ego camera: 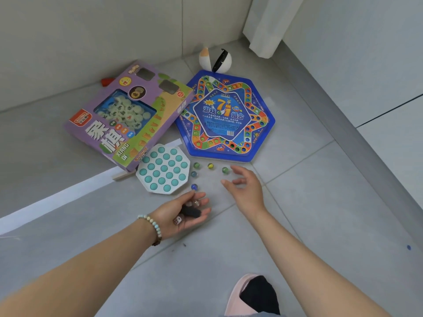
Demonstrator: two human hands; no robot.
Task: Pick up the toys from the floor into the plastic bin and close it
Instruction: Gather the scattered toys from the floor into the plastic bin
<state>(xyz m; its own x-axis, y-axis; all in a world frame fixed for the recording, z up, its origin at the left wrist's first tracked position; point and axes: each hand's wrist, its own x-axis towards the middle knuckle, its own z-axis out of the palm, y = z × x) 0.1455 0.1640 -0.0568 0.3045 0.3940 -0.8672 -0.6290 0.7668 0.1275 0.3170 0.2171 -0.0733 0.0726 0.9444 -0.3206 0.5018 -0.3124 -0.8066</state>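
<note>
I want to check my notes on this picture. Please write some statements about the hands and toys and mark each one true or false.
1. A die rests on the left hand. True.
2. The right hand grips a marble. False: it is open and holds nothing.
3. Marbles lie on the floor. True.
4. The pop toy lies on the blue board. False: it lies on the floor, in front of the board.
5. A bin stands beside the board. False: no bin is in view.
</note>
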